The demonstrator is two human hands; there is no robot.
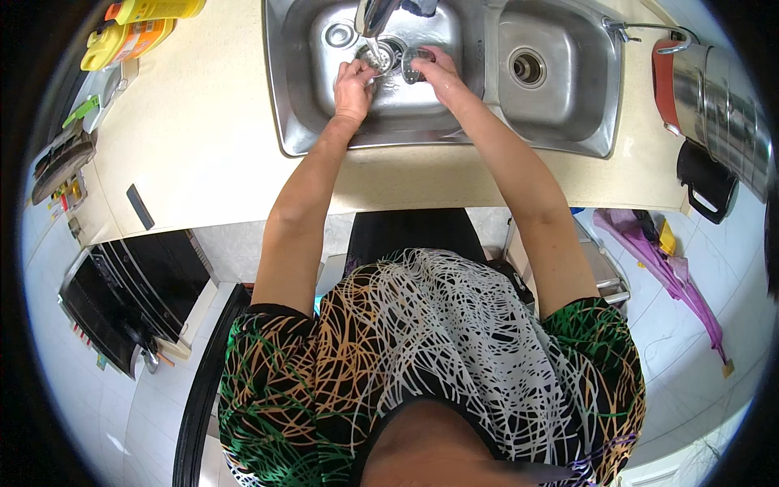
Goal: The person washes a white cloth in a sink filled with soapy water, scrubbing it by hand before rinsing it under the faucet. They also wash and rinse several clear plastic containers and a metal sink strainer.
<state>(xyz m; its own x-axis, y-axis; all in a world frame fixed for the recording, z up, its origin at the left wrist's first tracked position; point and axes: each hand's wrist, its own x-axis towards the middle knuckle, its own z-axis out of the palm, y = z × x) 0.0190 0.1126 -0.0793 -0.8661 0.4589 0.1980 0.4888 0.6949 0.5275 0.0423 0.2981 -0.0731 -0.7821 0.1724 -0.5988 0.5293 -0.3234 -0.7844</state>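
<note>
Both my hands are over the left basin of a stainless steel double sink (304, 115). My left hand (353, 91) grips the rim of a small round strainer basket (378, 59). Water runs into it from the metal faucet (371, 18) just above. A thin disc-like piece, partly see-through or shiny (412, 67), is pinched between the thumb and fingers of my right hand (439, 72). What it is made of is hard to tell. The drain opening (397, 47) shows between the hands, partly covered by the basket. A round metal cap (341, 35) sits on the basin floor behind my left hand.
Dark cloth (420, 6) hangs by the faucet. To the right lie the second basin (566, 115), a thin chrome tap (651, 27), a large metal vessel (724, 103) and a black handled container (706, 182). Yellow bottles (131, 42) and a dark bar (140, 207) are on the left counter.
</note>
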